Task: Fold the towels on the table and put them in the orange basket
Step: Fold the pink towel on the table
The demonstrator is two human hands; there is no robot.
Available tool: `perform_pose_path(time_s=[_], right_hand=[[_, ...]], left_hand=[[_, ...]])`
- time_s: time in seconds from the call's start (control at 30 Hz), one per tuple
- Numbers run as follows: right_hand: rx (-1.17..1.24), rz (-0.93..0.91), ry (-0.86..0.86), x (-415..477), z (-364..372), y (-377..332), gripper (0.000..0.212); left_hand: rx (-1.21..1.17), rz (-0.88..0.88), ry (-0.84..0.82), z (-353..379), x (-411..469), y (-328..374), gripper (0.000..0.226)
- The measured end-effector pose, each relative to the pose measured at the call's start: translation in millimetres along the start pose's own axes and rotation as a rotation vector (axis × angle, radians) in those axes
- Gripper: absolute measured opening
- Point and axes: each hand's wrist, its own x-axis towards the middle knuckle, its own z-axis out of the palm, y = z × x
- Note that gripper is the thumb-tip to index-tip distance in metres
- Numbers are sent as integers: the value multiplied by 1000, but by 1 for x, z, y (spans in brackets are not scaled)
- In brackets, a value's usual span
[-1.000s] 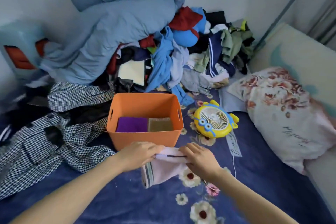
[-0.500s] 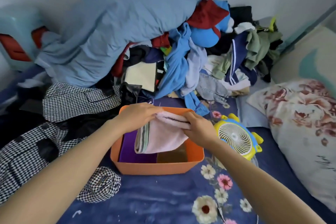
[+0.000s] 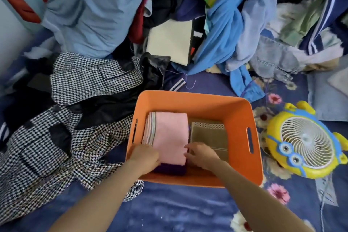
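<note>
The orange basket (image 3: 190, 102) stands on the blue floral bedspread. Inside it, a folded pink towel (image 3: 169, 133) with a striped left edge lies on top of a purple towel (image 3: 170, 169), of which only the near edge shows. A folded tan towel (image 3: 209, 135) lies beside them on the right. My left hand (image 3: 146, 158) holds the pink towel's near left corner, fingers tucked under it. My right hand (image 3: 202, 154) pinches its near right corner. Both hands are inside the basket.
A yellow and blue toy fan (image 3: 305, 141) lies just right of the basket. A houndstooth garment (image 3: 84, 81) spreads out on the left, touching the basket's side. Behind the basket rises a pile of clothes (image 3: 226, 28) and a light blue duvet (image 3: 94, 5).
Both hands carried the folded pink towel from the bedspread in front of the basket, over its rim, and lowered it onto the purple towel. The camera has leaned closer over the basket.
</note>
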Motion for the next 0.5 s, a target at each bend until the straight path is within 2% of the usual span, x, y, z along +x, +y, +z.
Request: perform_pose_path(time_s=[0.07,0.23,0.37,0.5], right_hand=[[-87,-10,3,11,1,2,52],[-159,-31,-100,28,18,-4,60],[-191,-19,-131,23,24,-7,61],[-100,35,-13,-9,12,0,56]], left_hand=[[-69,-24,30,4,16,4,47],[-157,-98,-110,12,48,3,75],[-183,-122,-191,17,46,4,71],[-182,-70,-87,0,28,15,59]])
